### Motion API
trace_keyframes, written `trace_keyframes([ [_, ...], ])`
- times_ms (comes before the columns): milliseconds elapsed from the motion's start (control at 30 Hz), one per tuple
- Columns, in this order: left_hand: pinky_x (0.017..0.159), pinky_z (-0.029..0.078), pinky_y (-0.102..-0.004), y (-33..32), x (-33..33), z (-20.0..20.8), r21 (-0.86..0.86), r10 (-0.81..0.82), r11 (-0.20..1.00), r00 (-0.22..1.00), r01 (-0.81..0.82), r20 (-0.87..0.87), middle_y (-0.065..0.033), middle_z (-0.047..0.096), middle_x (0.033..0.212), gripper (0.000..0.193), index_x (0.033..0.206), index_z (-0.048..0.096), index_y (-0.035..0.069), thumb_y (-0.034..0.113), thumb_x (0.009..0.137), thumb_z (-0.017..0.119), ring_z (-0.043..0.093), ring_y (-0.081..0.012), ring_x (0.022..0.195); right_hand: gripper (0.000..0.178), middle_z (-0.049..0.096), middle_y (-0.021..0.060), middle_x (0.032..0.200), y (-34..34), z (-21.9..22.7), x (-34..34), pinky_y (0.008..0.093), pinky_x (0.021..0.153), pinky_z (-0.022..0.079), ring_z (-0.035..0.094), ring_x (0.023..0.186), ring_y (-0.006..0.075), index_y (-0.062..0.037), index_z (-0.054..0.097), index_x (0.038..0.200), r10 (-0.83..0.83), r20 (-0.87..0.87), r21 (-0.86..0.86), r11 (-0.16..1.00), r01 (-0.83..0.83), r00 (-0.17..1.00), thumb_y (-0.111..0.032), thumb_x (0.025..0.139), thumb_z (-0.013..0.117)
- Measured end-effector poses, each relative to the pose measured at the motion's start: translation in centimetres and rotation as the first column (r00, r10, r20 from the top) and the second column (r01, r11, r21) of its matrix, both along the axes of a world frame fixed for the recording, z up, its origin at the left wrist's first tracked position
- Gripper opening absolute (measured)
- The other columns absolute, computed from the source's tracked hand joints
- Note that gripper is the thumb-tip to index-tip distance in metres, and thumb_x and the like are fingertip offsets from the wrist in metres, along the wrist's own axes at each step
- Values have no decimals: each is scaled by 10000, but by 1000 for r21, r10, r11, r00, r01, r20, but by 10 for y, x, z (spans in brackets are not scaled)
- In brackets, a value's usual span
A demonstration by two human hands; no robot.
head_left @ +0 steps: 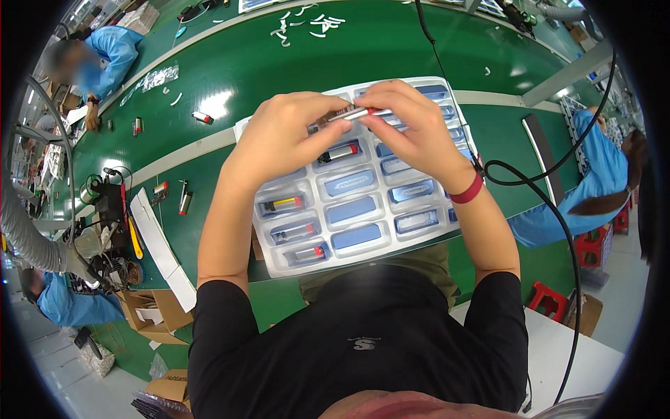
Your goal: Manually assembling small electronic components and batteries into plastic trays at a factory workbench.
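Note:
Above the far part of a white plastic tray (319, 222), both my hands hold a small slim silver device (347, 114) with a red end. My left hand (289, 136) pinches its left part between thumb and fingers. At the red end, the thumb and fingers of my right hand (408, 126) close on it. Blue blocks (352, 209) fill many of the tray's compartments. In several others lie small devices with red ends, one of them yellow (283, 203). My hands and forearms cover some of the far compartments.
Loose devices (202, 117) and white scraps (307, 24) lie on the green bench. Left of the tray are a white strip (164, 244) and a yellow-handled cutter (135, 237). A black cable (574, 279) loops at right. Co-workers in blue (115, 56) sit nearby.

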State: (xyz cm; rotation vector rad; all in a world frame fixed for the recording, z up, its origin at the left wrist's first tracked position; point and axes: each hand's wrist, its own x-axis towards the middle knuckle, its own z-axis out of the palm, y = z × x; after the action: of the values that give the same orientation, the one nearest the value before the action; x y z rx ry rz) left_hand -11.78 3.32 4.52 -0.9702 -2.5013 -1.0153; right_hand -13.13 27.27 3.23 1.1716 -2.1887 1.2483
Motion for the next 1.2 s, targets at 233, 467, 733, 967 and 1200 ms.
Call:
trace_keyframes([
  [233, 773, 533, -422, 16, 20, 1, -374, 50, 922, 930, 98, 365, -141, 681, 954, 375, 934, 683, 23, 376, 846, 775, 677, -319, 881, 185, 711, 29, 949, 60, -20, -3, 238, 789, 518, 646, 847, 93, 6, 699, 1100, 95, 711, -327, 922, 208, 697, -59, 931, 732],
  [467, 840, 534, -424, 24, 27, -9, -348, -136, 911, 958, 221, 250, -158, 682, 1076, 225, 797, 593, 28, 177, 789, 762, 660, -365, 975, 193, 708, 39, 898, 44, -13, 4, 257, 756, 520, 646, 785, 107, 8, 704, 1095, 300, 772, -491, 842, 225, 561, -112, 944, 715],
  [733, 822, 492, -273, -9, -7, 1, 458, -189, 888, 877, -40, 442, -67, 627, 1111, 356, 1157, 526, 37, 3, 817, 628, 581, -117, 961, 219, 696, 31, 911, 22, 7, 5, 245, 756, 526, 631, 783, 95, -8, 704, 1177, 326, 719, -520, 838, 164, 613, -129, 1005, 639],
  [967, 880, 533, -287, 6, -9, 1, 696, -400, 717, 790, -47, 465, -121, 657, 1241, 768, 1509, 449, 18, 43, 839, 824, 630, -123, 1017, 214, 671, 22, 931, -1, -3, 7, 250, 769, 520, 627, 801, 96, -13, 686, 1173, 408, 732, -567, 809, 157, 545, -154, 1031, 610],
  [1200, 841, 583, -297, 12, -7, -7, 637, -199, 771, 943, -17, 266, -111, 710, 1178, 573, 1429, 544, 24, 102, 909, 774, 685, -142, 1044, 218, 663, 18, 919, -10, 0, 13, 251, 753, 510, 625, 785, 92, -11, 670, 1189, 310, 725, -490, 860, 144, 615, -152, 1041, 594],
])
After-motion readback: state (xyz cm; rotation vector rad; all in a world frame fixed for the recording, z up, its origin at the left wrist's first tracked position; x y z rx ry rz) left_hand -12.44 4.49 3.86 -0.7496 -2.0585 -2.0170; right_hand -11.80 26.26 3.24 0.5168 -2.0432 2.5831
